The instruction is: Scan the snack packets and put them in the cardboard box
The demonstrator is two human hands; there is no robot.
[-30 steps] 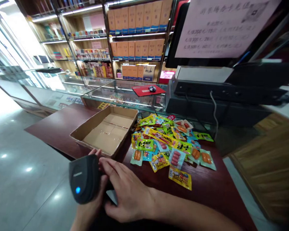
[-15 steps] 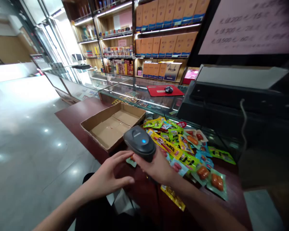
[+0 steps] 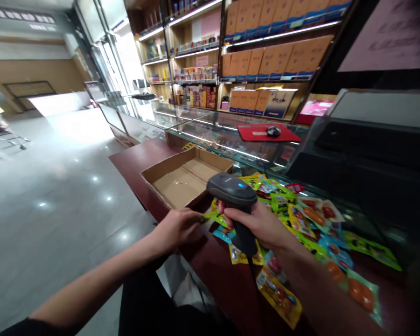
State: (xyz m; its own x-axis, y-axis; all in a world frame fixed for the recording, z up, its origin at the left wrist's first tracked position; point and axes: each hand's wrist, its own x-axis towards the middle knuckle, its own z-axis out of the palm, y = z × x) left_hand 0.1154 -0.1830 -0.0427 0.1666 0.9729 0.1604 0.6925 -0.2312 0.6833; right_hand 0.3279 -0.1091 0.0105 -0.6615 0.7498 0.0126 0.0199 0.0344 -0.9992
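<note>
"Where's the scanner [image 3: 231, 186]?"
"Above the dark red surface [image 3: 210, 268], its handle gripped by the right hand [image 3: 262, 226]. A blue light glows on top."
"And the left hand [image 3: 178, 228]?"
"Fingers pinched on the end of a green packet [image 3: 212, 215]."
"What's around them?"
"Colourful snack packets [image 3: 283, 202] lie piled beneath and beside the scanner. An open cardboard box [image 3: 175, 187] sits near it; beyond, a red mat [image 3: 249, 132] holds a mouse [image 3: 273, 131]."
</note>
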